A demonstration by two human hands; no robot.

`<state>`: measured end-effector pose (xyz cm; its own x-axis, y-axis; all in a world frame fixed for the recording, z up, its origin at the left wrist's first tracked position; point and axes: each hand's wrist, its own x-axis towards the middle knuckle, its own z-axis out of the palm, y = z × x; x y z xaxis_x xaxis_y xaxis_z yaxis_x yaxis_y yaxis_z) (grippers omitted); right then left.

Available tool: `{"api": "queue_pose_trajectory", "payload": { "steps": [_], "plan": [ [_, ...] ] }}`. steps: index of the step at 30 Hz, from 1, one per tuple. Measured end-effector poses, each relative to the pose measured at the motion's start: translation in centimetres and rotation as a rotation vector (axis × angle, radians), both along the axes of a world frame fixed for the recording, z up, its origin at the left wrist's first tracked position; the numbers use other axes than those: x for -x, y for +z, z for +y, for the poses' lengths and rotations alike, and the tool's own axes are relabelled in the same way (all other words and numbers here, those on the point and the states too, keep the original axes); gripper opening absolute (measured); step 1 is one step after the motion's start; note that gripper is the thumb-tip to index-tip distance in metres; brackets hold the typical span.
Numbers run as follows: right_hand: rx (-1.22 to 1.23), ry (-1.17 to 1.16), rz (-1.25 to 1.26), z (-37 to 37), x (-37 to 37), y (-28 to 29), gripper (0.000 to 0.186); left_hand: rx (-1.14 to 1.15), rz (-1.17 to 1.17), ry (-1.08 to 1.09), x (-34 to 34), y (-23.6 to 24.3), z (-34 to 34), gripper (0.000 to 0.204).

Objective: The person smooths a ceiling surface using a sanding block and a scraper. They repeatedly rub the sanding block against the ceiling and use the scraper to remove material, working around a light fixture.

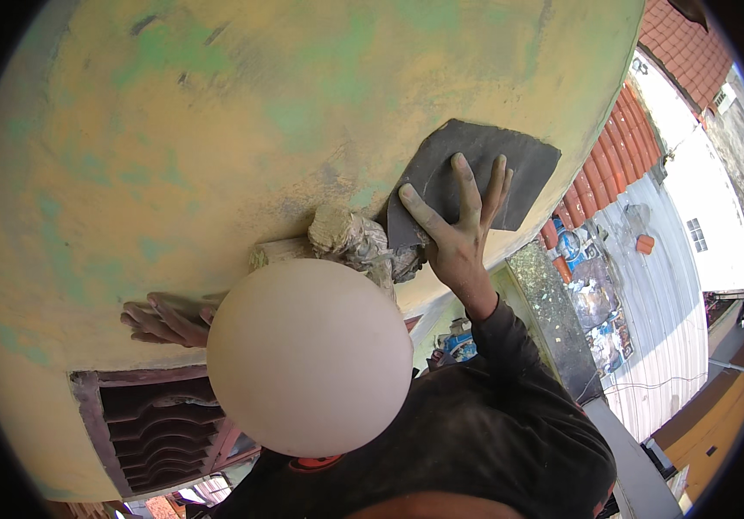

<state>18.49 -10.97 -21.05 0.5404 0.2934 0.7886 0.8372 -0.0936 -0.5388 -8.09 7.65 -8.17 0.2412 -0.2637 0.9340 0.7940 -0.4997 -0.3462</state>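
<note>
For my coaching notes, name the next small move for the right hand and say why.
Probably a short, flat stroke of the dark sheet across the patchy yellow-green wall with the right hand: its fingers are spread over the sheet, which appears to lie against the wall. The open left hand seems to hold nothing.

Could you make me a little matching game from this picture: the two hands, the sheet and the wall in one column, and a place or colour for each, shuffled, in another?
Column one
1. right hand
2. left hand
3. sheet
4. wall

Column two
A. patchy yellow and green
B. just above the slatted window in the picture
C. fingers spread over the dark sheet
D. dark grey, between a hand and the wall

Right pairs: 1-C, 2-B, 3-D, 4-A
</note>
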Motion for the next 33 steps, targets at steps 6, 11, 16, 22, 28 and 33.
{"api": "queue_pose_trajectory", "payload": {
  "steps": [6, 11, 16, 22, 28, 33],
  "plan": [
    [0.099, -0.044, -0.311, -0.7, -3.8, 1.3, 0.056, 0.013, 0.024, 0.058, 1.6, 0.0, -0.2, 0.070],
    [0.103, -0.036, -0.425, -1.0, -5.2, 3.2, 0.063, 0.038, -0.037, -0.042, -1.2, -1.9, 1.8, 0.070],
    [0.200, -0.024, -0.549, -1.5, -6.1, 3.7, 0.052, -0.059, -0.042, 0.020, 0.2, 0.3, 0.2, 0.069],
    [0.209, 0.014, -0.690, -1.4, -7.2, 6.7, 0.049, -0.091, -0.054, 0.016, -0.4, -0.1, 0.7, 0.068],
    [0.202, -0.005, -0.629, -2.0, -7.4, 6.2, 0.047, -0.068, -0.080, 0.042, -0.8, -0.1, 0.6, 0.067],
    [0.192, 0.037, -0.568, -2.7, -7.5, 5.5, 0.054, -0.065, -0.091, 0.015, -1.4, -0.3, 0.3, 0.070]
  ]
}}
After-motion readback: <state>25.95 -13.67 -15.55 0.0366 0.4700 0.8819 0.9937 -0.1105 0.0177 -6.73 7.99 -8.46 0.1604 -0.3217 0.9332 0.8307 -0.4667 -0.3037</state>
